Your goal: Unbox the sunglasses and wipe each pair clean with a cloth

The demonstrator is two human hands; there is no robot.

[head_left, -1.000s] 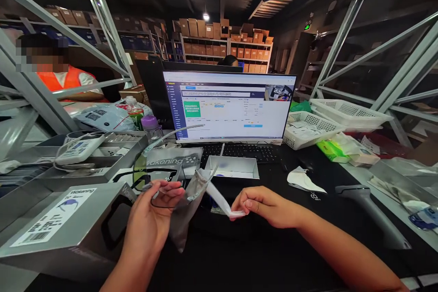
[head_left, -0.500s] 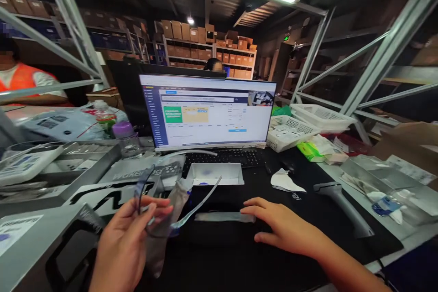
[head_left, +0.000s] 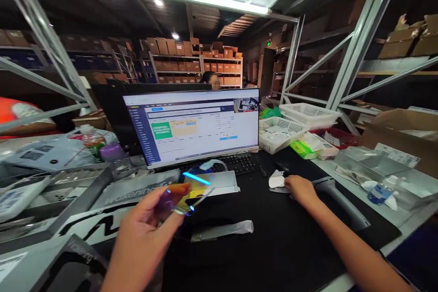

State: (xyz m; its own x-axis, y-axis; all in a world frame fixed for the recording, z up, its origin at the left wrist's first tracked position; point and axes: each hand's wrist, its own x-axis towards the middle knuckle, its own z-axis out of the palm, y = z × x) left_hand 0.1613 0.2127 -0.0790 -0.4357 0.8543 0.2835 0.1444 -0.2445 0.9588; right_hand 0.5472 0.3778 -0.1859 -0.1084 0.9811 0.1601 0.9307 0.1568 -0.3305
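My left hand [head_left: 143, 232] is closed on a pair of glasses [head_left: 186, 191] with a tinted, reflective lens, held up in front of the monitor [head_left: 195, 125]. My right hand [head_left: 301, 189] reaches out to the right over the black mat [head_left: 273, 246] and rests on a crumpled white cloth [head_left: 276, 179], beside a grey handheld scanner [head_left: 338, 200]; its fingers curl down on the cloth. A clear plastic sleeve [head_left: 222, 229] lies flat on the mat between my hands. A small silver tray [head_left: 222, 181] sits behind the glasses, in front of the keyboard [head_left: 236, 163].
Silver boxes [head_left: 133, 189] and a grey tray [head_left: 61, 191] crowd the left. White baskets [head_left: 301, 116], green packets [head_left: 303, 148] and a clear bin [head_left: 372, 166] stand at the right. A person in orange sits far left; another is behind the monitor. Metal rack posts frame the desk.
My right hand let go of the plastic sleeve, left it on the mat and moved right to the white cloth. My left hand turned the glasses up. The view swung right.
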